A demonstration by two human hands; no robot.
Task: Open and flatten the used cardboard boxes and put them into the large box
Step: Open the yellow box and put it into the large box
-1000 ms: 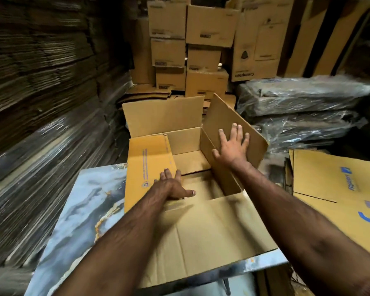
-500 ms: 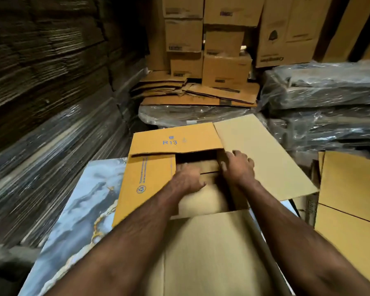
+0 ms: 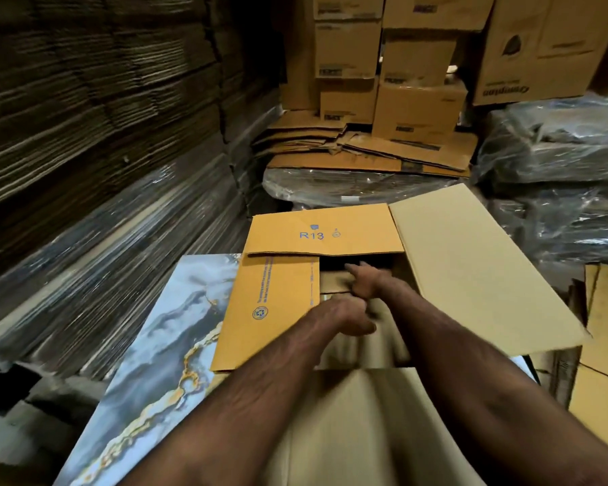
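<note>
From the head camera, a marbled blue tabletop [image 3: 162,349] carries the cardboard box [image 3: 271,306], flaps spread. Both hands reach inside: left hand [image 3: 344,317] and right hand [image 3: 365,280] blur, grip unclear. Stacked cartons [image 3: 418,107] and plastic-wrapped bundles [image 3: 555,152] stand behind.

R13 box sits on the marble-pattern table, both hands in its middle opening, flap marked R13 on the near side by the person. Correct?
One error: the R13 flap lies on the far side, beyond both hands, as the head view shows. The rest holds.
</note>
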